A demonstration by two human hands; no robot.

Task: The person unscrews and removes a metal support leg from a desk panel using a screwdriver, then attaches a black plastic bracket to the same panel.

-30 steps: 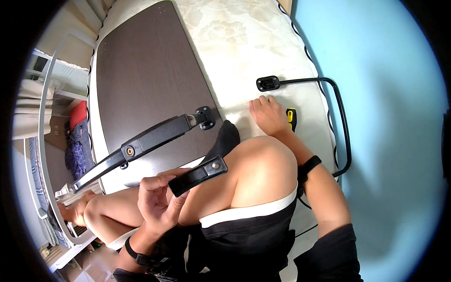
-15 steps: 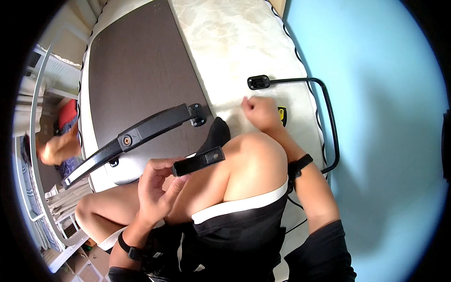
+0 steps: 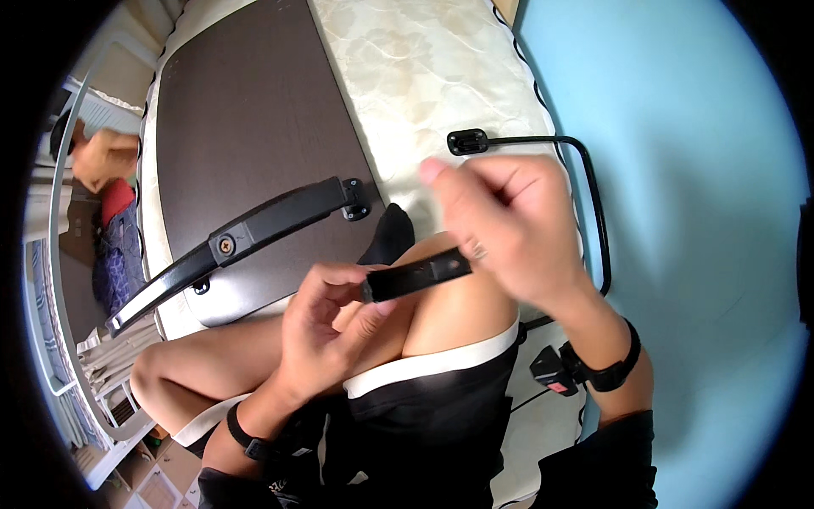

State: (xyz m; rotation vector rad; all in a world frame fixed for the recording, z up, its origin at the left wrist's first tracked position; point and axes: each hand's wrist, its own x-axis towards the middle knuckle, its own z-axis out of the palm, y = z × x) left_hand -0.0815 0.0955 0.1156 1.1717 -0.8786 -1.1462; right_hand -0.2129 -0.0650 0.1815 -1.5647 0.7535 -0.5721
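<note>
My left hand pinches one end of a short black channel-shaped bracket, held above my bent leg, its far end showing a small round hole. My right hand, slightly blurred, is curled by that far end. A small pale, shiny bit shows below its fingers, too unclear to name. Left of the hands, a curved black table leg with a screw head in its middle reaches over a dark brown tabletop. Its far end meets a black mount.
The tabletop lies on a cream mattress. A bent black metal tube with a black end plate rests along the blue wall. A white bed rail runs at left, with a blurred person beyond it.
My right hand has come back from the mattress, toward the bracket's far end, covering the yellow-and-black object there. My left hand has carried the bracket right. The person beyond the rail has shifted farther away.
</note>
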